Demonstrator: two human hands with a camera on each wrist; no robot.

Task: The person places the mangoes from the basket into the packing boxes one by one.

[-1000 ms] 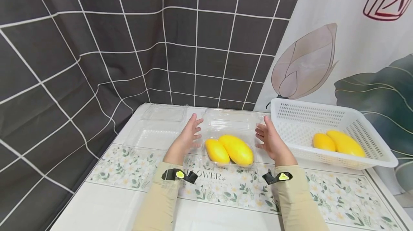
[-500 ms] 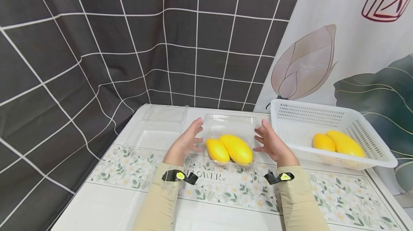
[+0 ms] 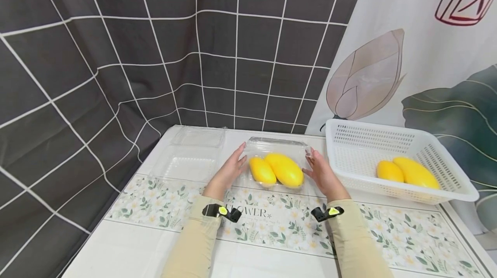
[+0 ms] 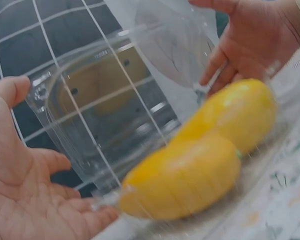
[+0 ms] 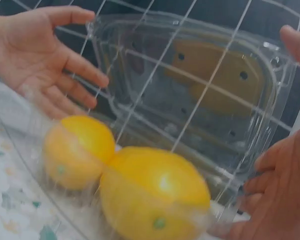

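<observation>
Two yellow mangoes (image 3: pixel 284 170) lie side by side in the base of a clear plastic clamshell box. Its hinged lid (image 4: pixel 105 100) stands raised behind them, their reflection showing in it. On the box's left side is my left hand (image 3: pixel 229 169), fingers spread and thumb at a lid corner. My right hand (image 3: pixel 324 175) flanks the other side, its thumb near the opposite lid corner. In the right wrist view, both hands' fingers reach along the box sides, beside the mangoes (image 5: pixel 155 192). Whether every fingertip touches the plastic is unclear.
Another clear clamshell box (image 3: pixel 186 161) lies opened out to the left. To the right stands a white perforated basket (image 3: pixel 369 135) holding two more yellow mangoes (image 3: pixel 415 172). A dark grid-patterned curtain (image 3: pixel 217 75) hangs behind the white table (image 3: pixel 128 243).
The lid has swung up from lying back behind the base. Both hands have closed in on the lid corners, and the box with its mangoes has shifted slightly away from me.
</observation>
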